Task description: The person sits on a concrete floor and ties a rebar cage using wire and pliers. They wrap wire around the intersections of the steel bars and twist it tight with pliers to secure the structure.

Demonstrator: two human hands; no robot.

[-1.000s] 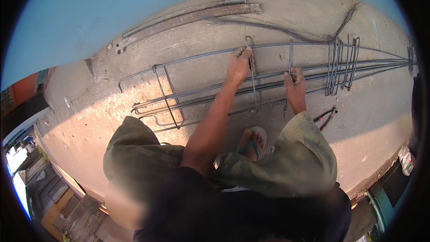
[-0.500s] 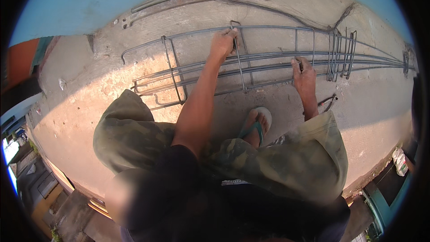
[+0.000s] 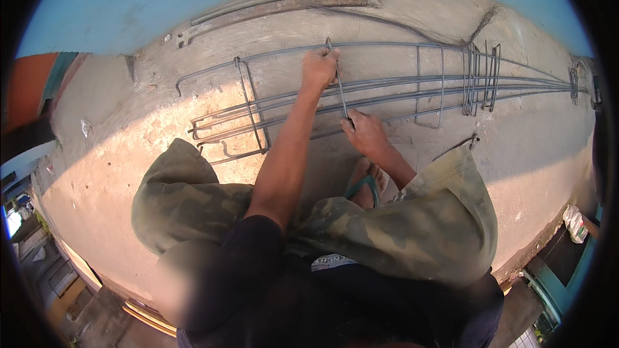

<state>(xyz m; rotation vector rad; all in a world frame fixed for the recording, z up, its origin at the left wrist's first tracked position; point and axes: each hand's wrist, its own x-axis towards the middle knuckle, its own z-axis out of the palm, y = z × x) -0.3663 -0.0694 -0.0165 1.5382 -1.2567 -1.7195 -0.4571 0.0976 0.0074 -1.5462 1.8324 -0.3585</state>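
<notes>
Partly shaded and sunlit toward the left, the rough concrete floor (image 3: 522, 127) spreads beneath everything; a blue wall (image 3: 193, 6) borders its far side, with metal lengths (image 3: 284, 10) lying along it; steel bars (image 3: 387, 82) run left to right; midway along them, a bent metal hoop (image 3: 341, 93) has the left hand's (image 3: 320, 69) fingers gripping its far end and the right hand's (image 3: 366, 133) gripping its near end.

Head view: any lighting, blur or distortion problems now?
Head view: sunlit concrete floor at left, left hand and right hand in shade; head view: steel bars look bowed, likely fisheye, corners black; head view: soft blurred patch at lower left.
</notes>
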